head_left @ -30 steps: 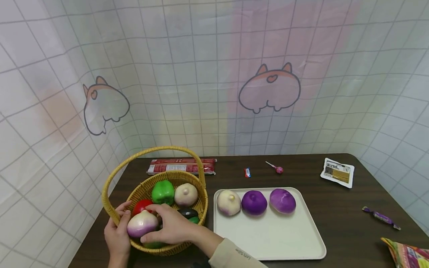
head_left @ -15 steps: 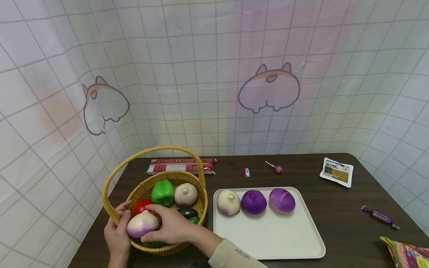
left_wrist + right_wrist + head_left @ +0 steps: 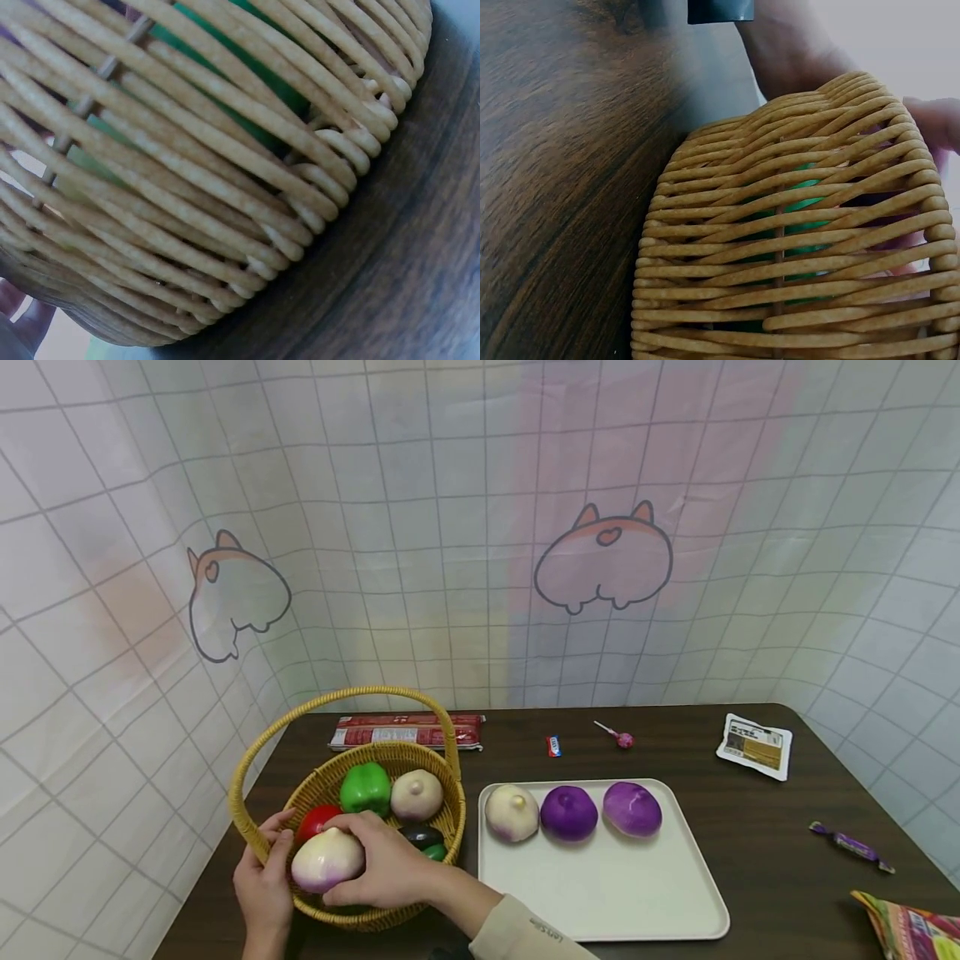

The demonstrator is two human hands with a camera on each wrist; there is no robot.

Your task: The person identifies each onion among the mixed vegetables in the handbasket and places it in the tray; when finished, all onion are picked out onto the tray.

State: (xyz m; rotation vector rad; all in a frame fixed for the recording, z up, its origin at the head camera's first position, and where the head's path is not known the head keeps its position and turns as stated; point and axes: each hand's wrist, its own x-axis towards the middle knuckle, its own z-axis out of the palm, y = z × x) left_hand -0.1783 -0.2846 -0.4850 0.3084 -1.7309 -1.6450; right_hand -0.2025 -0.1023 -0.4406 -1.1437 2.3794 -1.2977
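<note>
While the wicker basket (image 3: pixel 375 920) is gripped at its left rim by the left hand (image 3: pixel 262 878), the purple-and-white turnip (image 3: pixel 326 862) is pinched between thumb and fingers of the right hand (image 3: pixel 386 864) over the basket's near-left side; its glossy flanks are best held evenly.

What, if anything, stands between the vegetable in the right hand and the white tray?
The basket's right rim lies between the held vegetable and the tray, with the right forearm crossing above it.

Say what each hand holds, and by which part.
Right hand: white-purple turnip, by its right side. Left hand: basket, by its left side, at the handle.
</note>
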